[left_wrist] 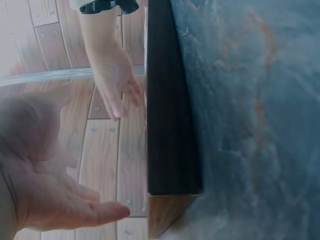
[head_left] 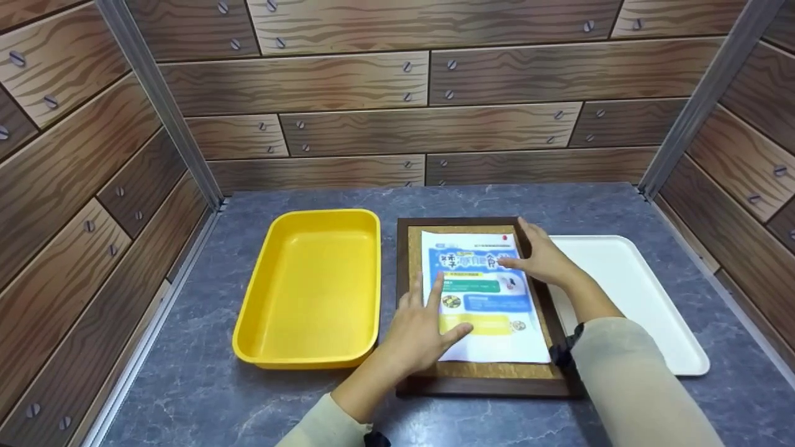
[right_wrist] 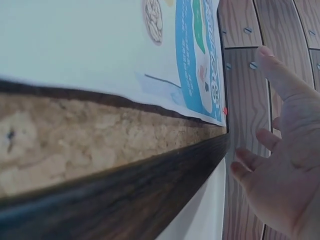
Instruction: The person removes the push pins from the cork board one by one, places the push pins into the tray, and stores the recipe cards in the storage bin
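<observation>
A cork board (head_left: 472,370) with a dark wooden frame (head_left: 490,387) lies on the table, a printed paper sheet (head_left: 490,349) over its cork. One red push pin (head_left: 505,238) sits at the sheet's top right corner. My left hand (head_left: 413,332), fingers spread, is over the board's left side and the sheet's left edge. At the upper right, my right hand (head_left: 546,257) has its thumb over the sheet and its fingers by the frame's corner. Both wrist views show the hands with nothing in them, apart from the frame; contact cannot be told.
Left of the board stands a deep yellow tray (head_left: 372,292). A shallow white tray (head_left: 621,292) lies to the right, partly behind the board and right forearm. Wood-patterned walls (head_left: 428,130) enclose the back and sides of the grey table (head_left: 192,372).
</observation>
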`<state>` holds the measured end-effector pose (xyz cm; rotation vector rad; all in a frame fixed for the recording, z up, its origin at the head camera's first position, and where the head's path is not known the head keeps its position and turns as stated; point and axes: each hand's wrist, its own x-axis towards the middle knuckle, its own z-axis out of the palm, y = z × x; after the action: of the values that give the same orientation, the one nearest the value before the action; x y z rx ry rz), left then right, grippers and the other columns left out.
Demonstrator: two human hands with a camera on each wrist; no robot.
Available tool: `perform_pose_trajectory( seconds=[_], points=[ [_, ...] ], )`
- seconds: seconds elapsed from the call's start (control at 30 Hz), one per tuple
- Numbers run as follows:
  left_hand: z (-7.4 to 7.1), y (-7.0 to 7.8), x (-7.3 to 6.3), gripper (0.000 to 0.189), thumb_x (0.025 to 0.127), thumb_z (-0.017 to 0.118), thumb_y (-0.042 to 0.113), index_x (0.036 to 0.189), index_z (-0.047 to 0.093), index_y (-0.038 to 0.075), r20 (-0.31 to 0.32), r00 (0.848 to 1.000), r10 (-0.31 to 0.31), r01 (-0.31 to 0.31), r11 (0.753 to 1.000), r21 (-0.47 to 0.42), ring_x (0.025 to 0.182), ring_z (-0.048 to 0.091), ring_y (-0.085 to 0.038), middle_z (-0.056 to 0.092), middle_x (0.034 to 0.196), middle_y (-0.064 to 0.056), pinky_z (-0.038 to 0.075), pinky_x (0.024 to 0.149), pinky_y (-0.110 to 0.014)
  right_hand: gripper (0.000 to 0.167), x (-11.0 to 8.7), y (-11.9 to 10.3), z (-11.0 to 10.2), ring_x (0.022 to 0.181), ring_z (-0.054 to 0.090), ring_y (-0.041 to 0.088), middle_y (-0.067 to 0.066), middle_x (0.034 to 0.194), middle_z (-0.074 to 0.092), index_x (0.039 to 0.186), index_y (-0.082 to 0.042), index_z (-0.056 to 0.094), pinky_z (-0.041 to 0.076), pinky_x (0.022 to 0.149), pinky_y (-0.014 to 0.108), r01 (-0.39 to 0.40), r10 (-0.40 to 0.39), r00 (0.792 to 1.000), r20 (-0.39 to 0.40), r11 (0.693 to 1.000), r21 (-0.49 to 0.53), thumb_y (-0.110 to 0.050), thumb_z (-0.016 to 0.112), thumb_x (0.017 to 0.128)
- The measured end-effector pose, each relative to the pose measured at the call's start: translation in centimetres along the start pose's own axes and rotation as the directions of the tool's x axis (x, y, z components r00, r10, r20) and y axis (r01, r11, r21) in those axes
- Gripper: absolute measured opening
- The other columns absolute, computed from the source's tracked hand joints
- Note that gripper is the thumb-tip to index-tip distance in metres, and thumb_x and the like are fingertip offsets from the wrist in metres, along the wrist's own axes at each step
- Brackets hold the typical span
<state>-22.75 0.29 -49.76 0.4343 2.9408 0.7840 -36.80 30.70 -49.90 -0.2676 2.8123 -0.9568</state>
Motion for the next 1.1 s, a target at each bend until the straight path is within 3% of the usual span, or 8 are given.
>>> perform_pose_trajectory(
  seconds=[0.13, 0.23, 0.53, 0.8, 1.1],
  points=[
    [0.3, -0.5, 0.1, 0.108, 0.099, 0.068, 0.065, 0.176, 0.012, 0.013, 0.014, 1.000, -0.012, 0.013, 0.997, -0.072, 0.155, 0.041, -0.049, 0.015, 0.180, -0.027, 0.047, 0.122, -0.059, 0.110, 0.6, 0.4, 0.0, 0.158, 0.029, 0.058, 0.034, 0.176, 0.014, 0.175, -0.007, 0.004, 0.030, 0.126, 0.075, 0.020, -0.019, 0.999, -0.045, 0.999, 0.040, -0.042, 0.078, 0.101],
    [0.3, -0.8, 0.1, 0.113, 0.097, 0.076, 0.059, 0.174, 0.013, 0.004, 0.034, 0.999, -0.024, 0.028, 0.993, -0.116, 0.156, 0.039, -0.052, 0.021, 0.178, -0.030, 0.043, 0.126, -0.060, 0.102, 1.1, 0.7, 0.0, 0.153, 0.039, 0.054, 0.032, 0.173, 0.023, 0.174, -0.005, 0.010, 0.038, 0.125, 0.070, 0.034, -0.029, 0.997, -0.065, 0.996, 0.080, -0.031, 0.077, 0.102],
    [0.3, -1.3, 0.3, 0.122, 0.085, 0.093, 0.040, 0.170, 0.018, -0.007, 0.067, 0.996, -0.067, 0.075, 0.989, -0.128, 0.152, 0.043, -0.046, 0.037, 0.171, -0.030, 0.043, 0.127, -0.052, 0.084, 2.9, 1.5, 0.5, 0.149, 0.044, 0.050, 0.031, 0.164, 0.035, 0.171, 0.000, 0.023, 0.044, 0.124, 0.060, -0.001, 0.018, 0.996, -0.082, 0.978, 0.207, -0.022, 0.072, 0.106],
    [0.5, -1.4, 0.4, 0.121, 0.080, 0.098, 0.031, 0.168, 0.025, -0.009, 0.067, 0.996, -0.060, 0.064, 0.996, -0.068, 0.151, 0.041, -0.050, 0.042, 0.166, -0.032, 0.044, 0.127, -0.051, 0.067, 4.7, 1.5, 1.1, 0.132, 0.055, 0.043, 0.030, 0.143, 0.052, 0.163, 0.007, 0.039, 0.049, 0.117, 0.056, 0.003, 0.015, 0.991, -0.134, 0.991, 0.137, -0.009, 0.068, 0.105],
    [0.5, -1.6, 0.6, 0.117, 0.074, 0.101, 0.024, 0.166, 0.034, -0.003, 0.052, 0.998, -0.039, 0.042, 0.997, -0.072, 0.142, 0.048, -0.041, 0.048, 0.163, -0.024, 0.048, 0.123, -0.048, 0.046, 5.5, 2.2, 1.4, 0.118, 0.060, 0.039, 0.028, 0.129, 0.062, 0.146, 0.007, 0.061, 0.051, 0.105, 0.050, 0.006, 0.008, 0.986, -0.164, 0.997, 0.081, -0.006, 0.068, 0.103]
  ],
)
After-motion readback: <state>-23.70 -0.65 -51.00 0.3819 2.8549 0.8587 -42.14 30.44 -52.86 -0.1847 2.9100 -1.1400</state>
